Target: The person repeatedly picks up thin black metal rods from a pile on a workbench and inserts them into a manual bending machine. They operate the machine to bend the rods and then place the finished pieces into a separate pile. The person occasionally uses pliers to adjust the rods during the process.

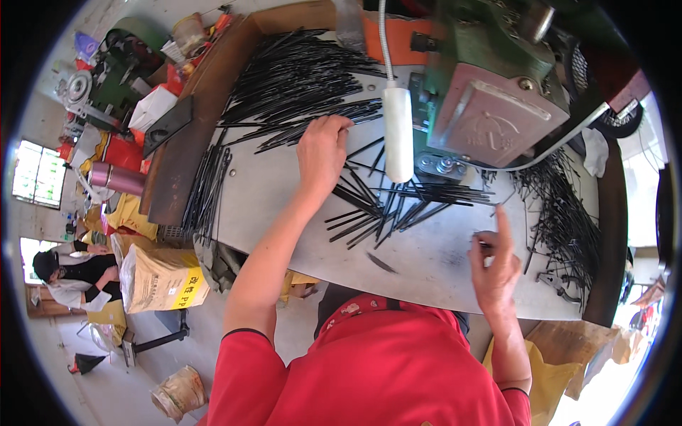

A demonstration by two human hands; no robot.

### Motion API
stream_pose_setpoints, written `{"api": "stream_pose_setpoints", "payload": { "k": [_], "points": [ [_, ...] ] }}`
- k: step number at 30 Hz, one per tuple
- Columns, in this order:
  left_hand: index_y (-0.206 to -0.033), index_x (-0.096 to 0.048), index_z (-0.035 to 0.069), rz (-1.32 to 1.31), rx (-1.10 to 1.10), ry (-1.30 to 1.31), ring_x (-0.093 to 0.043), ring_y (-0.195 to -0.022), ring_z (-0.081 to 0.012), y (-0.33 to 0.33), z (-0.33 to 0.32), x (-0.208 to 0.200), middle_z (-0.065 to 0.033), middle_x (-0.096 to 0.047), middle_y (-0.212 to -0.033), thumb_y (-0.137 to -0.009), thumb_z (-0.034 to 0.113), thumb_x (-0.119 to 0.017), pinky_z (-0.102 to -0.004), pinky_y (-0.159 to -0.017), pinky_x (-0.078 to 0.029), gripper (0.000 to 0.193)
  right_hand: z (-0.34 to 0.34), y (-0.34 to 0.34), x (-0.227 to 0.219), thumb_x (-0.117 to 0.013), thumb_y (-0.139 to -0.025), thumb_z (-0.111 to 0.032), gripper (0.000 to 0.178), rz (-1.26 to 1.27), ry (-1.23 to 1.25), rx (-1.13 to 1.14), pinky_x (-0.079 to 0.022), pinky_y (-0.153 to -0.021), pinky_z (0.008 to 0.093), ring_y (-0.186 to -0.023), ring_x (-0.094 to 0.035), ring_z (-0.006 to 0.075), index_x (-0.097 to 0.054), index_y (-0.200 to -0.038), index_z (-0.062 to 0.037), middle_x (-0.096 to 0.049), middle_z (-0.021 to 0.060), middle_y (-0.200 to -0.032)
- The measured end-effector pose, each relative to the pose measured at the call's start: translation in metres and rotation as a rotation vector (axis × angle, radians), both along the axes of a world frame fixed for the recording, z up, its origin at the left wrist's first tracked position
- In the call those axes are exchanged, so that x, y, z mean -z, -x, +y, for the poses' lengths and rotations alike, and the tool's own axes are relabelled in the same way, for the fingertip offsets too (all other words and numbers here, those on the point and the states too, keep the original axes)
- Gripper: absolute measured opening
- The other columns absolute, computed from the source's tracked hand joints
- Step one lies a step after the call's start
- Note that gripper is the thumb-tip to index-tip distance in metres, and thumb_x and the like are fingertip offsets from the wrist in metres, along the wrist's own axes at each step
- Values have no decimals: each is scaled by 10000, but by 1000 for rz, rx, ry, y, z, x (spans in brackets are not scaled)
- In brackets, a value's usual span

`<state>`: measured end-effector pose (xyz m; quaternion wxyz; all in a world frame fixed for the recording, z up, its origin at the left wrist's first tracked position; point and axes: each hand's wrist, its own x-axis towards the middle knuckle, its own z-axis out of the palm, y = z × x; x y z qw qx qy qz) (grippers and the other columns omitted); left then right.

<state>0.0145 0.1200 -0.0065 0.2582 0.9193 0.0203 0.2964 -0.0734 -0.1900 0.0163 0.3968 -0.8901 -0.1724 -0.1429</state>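
Observation:
My left hand (pixel 323 153) reaches over the metal worktop (pixel 277 199), beside the lower edge of a large pile of thin black rods (pixel 298 78). Its fingers are bent and close together; whether a rod lies between them is hidden. On the right, my right hand (pixel 495 266) is raised with the index finger pointing away from me and the other fingers curled. Something small and dark shows by those curled fingers, too small to name. Between the hands a loose, crossing heap of black rods (pixel 387 206) lies below the green machine (pixel 490 106).
A white lamp (pixel 398 135) on a bendable neck hangs over the worktop. Tangled black pieces (pixel 561 220) cover the right side, and more rods (pixel 207 184) lie along the left wooden wall (pixel 174 153). Sacks (pixel 163 277) stand at left, where another person (pixel 78 273) is.

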Motion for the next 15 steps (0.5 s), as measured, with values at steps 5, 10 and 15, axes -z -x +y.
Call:
{"api": "stream_pose_setpoints", "payload": {
  "k": [5, 10, 15],
  "points": [
    [-855, -663, 41, 31, 12, -163, -575, -830, -273, -15, -15, 8, -86, -571, -833, -766, 52, -656, -386, -718, -486, 90, 11, -2, 6, -645, -775, 26, 232, -11, 46, -147, -507, -573, 314, -628, -617, 242, -631, -997, -41, -620, 110, -807],
    [-871, -613, 18, 65, 44, -281, -506, -912, -305, -12, -11, 8, -141, -543, -887, -788, 22, -599, -415, -784, -409, 85, 1, -9, 2, -667, -792, -48, 139, 212, -46, -11, -452, -504, 292, -542, -571, 186, -652, -929, -24, -614, 98, -761],
    [-1061, -573, -9, -295, 180, -261, -559, -790, -322, -10, -12, -4, -146, -568, -867, -794, -39, -564, -411, -661, -467, 269, 2, -30, -20, -607, -849, -177, 233, 817, -423, 70, -388, -429, 246, -434, -495, 98, -637, -994, 2, -573, 67, -626]
  ]
}}
